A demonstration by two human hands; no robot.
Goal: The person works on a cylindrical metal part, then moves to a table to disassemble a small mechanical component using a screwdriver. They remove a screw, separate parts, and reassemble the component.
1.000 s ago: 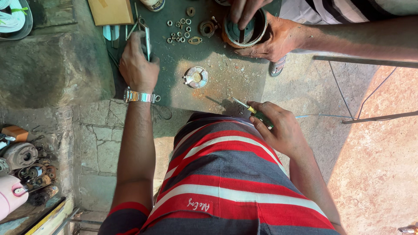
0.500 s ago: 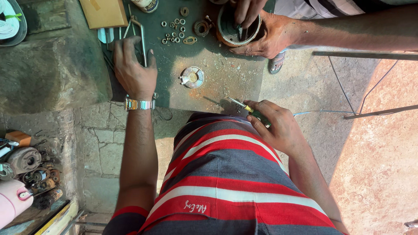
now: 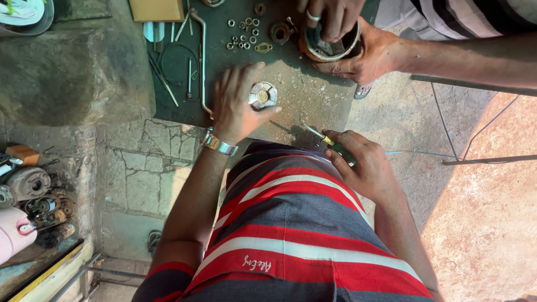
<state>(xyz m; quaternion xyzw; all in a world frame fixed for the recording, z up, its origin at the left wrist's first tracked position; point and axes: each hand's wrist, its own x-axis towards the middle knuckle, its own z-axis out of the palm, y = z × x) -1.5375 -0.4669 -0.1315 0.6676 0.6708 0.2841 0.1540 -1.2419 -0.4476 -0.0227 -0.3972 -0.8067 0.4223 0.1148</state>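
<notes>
Left hand (image 3: 238, 106): moved from the loose tools to the round metal cap (image 3: 262, 95) mid-surface (image 3: 313, 106), fingers spread, steadying it. Right hand (image 3: 363, 165): closed around a green-handled screwdriver (image 3: 333, 146), tip angled toward the cap, ready for use.

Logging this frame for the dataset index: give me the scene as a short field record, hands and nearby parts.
left hand: open, palm down on the green work surface, fingertips at a round metal part
right hand: shut on a screwdriver with green and yellow handle, tip toward the surface
co-worker's hands: around a round metal housing at the far edge
loose parts: nuts and washers in a cluster, thin rods and tools to the left
wrist: metal watch on the left
</notes>
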